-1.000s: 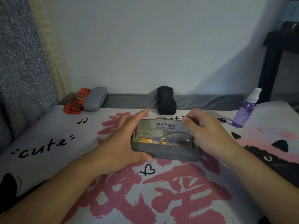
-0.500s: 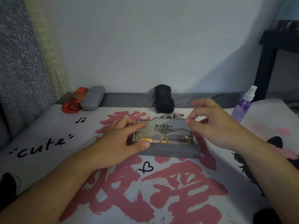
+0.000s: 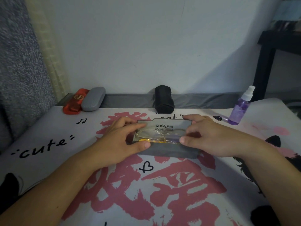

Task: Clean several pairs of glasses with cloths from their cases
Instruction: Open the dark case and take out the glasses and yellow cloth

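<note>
both hands (image 3: 121, 141) (image 3: 206, 137) grip the open grey case (image 3: 167, 150) holding glasses (image 3: 160, 136).

Open case (image 3: 167, 151) – matt grey, felt-like outside; lid lining smooth with a dull sheen and printed lettering. Glasses (image 3: 160, 136) inside: thin glossy frame, clear with yellow tint, looks like plastic. Table cover (image 3: 162, 193) – matt printed cloth, smooth. Spray bottle (image 3: 239, 110): translucent purple plastic, glossy, white cap. Far edge: red case (image 3: 74, 103) shiny, grey case (image 3: 93, 101) matt, black case (image 3: 163, 98) matt. Wall (image 3: 146, 46) painted, matt.
</note>
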Motion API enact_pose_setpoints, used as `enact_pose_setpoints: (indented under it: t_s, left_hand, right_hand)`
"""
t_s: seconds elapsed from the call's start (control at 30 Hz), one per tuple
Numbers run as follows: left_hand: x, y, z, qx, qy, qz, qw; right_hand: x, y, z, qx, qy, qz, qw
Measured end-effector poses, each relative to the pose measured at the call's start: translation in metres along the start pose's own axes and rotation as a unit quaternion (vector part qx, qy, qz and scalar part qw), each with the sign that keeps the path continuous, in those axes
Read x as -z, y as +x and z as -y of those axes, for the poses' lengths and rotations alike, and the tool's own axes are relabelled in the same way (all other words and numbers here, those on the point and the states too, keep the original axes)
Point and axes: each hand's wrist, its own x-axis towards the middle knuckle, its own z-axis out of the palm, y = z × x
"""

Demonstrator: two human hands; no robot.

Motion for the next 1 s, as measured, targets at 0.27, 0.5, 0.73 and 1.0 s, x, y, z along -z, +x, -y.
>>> enact_pose_setpoints:
  t_s: [0.27,0.5,0.73,1.0]
  left_hand:
    - [-0.001,0.001,0.004,-0.007,-0.005,-0.007,1.0]
    - [0.003,-0.001,0.004,-0.035,-0.06,-0.025,0.997]
    - [0.01,0.0,0.002,-0.036,-0.042,-0.089,0.994]
    - [0.01,0.0,0.002,-0.027,-0.084,-0.066,0.994]
  right_hand:
    - [0.005,0.001,-0.01,0.03,0.093,-0.028,0.995]
    - [0.008,-0.003,-0.005,0.068,0.024,-0.082,0.994]
    - [0.011,-0.008,-0.003,0.111,-0.025,-0.091,0.989]
    - [0.002,0.0,-0.002,0.055,0.109,-0.054,0.991]
